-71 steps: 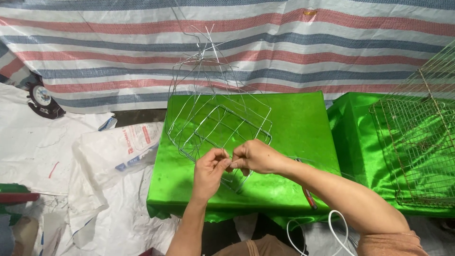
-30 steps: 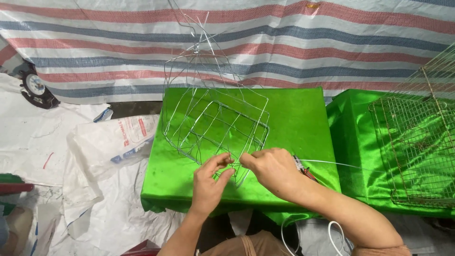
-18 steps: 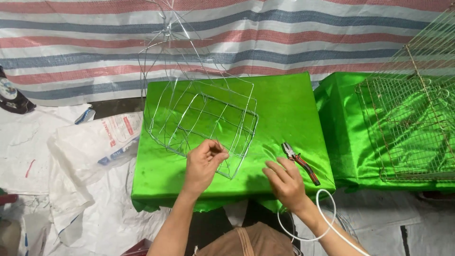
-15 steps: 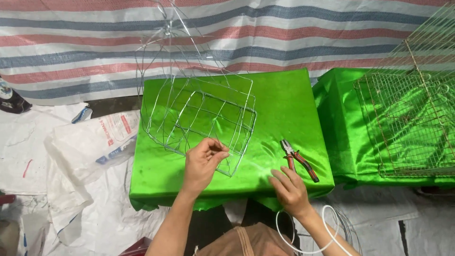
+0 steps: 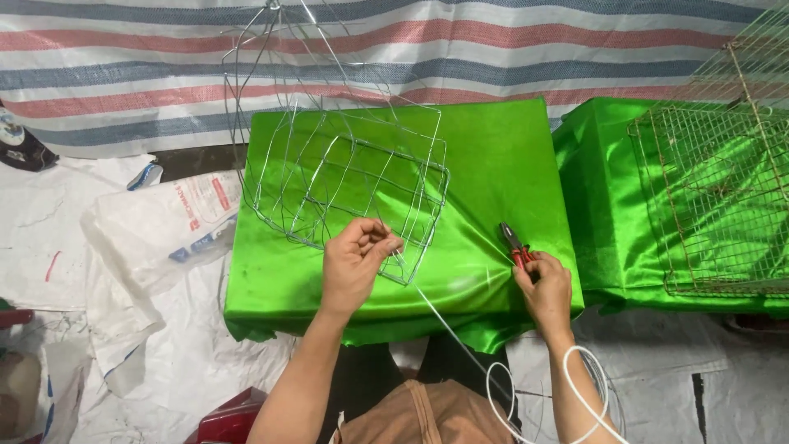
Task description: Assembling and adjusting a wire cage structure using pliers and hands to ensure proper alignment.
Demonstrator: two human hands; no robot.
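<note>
Left hand: my left hand [image 5: 355,261] is closed in a pinch on the near edge of the wire frame [image 5: 353,185], fingers pressed together on the thin wire.
Right hand: my right hand [image 5: 544,289] lies on the pliers [image 5: 516,245], fingers curled over the red handles; I cannot tell if it grips them fully or only touches them.
Wire frame: it stands on the green tabletop [image 5: 493,164], at about 12 o'clock from my left hand, tilted, with tall thin wires rising toward the striped cloth [image 5: 493,49].
Loose wire: a white wire [image 5: 460,345] runs from the frame corner toward 5 o'clock and ends in a coil around my right forearm.
Pliers: at 3 o'clock from the left hand, near the right edge of the tabletop.
Nearby: a wire mesh cage [image 5: 715,197] stands on a second green surface, well apart at 3 o'clock; a white sack [image 5: 164,230] lies on the floor at 9 o'clock.
Risk: I think the frame can tip or spring away, because only one pinch holds it. The coil on my forearm may also catch and pull the wire.
</note>
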